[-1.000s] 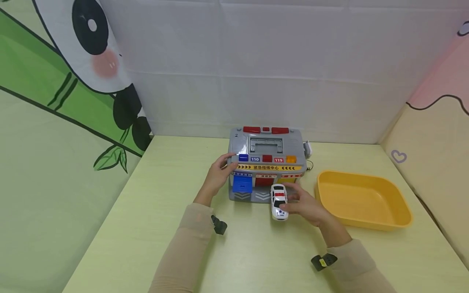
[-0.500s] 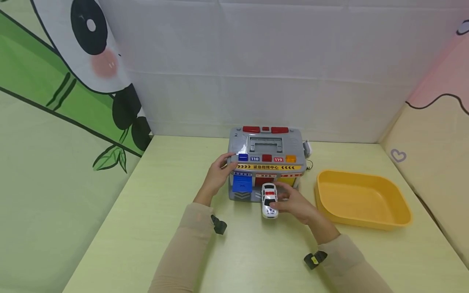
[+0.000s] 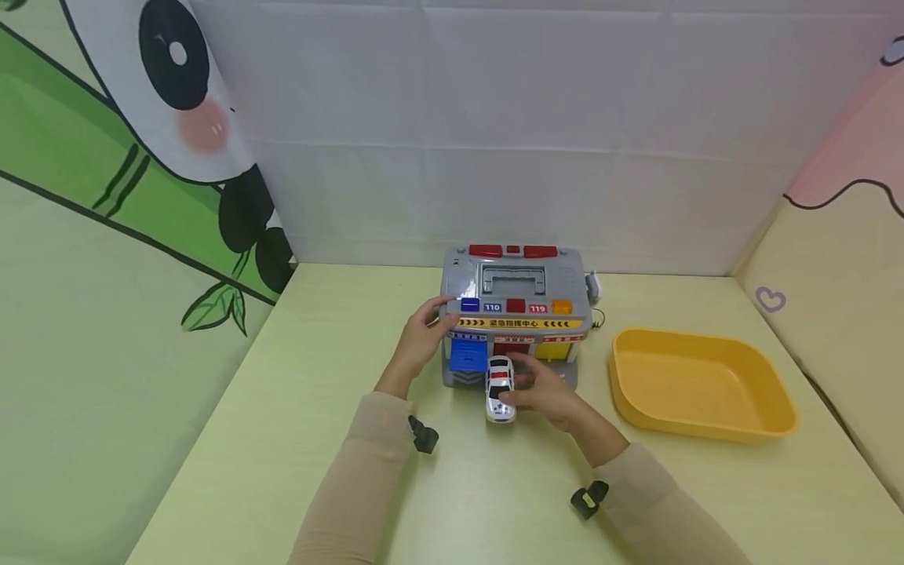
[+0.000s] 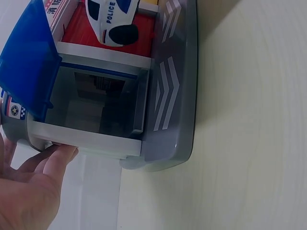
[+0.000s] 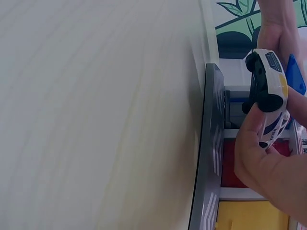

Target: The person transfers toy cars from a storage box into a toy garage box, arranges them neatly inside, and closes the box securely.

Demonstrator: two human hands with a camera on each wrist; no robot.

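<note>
A grey toy emergency garage stands on the table, its blue door swung up over a dark bay in the left wrist view. The red and yellow doors are down. At the garage's left side, my left hand holds the edge of the roof; in the left wrist view this hand has its fingers against the side wall. My right hand pinches a white toy police car between thumb and fingers. The car is held in front of the garage, off the table, its wheels showing in the right wrist view.
To the right of the garage lies a yellow tray. A small white part with a coiled cord sits on the garage's right side. White cloth hangs behind the table.
My right hand has carried the police car left across the garage front, from before the yellow door to beside the raised blue door. The left hand has stayed in place.
</note>
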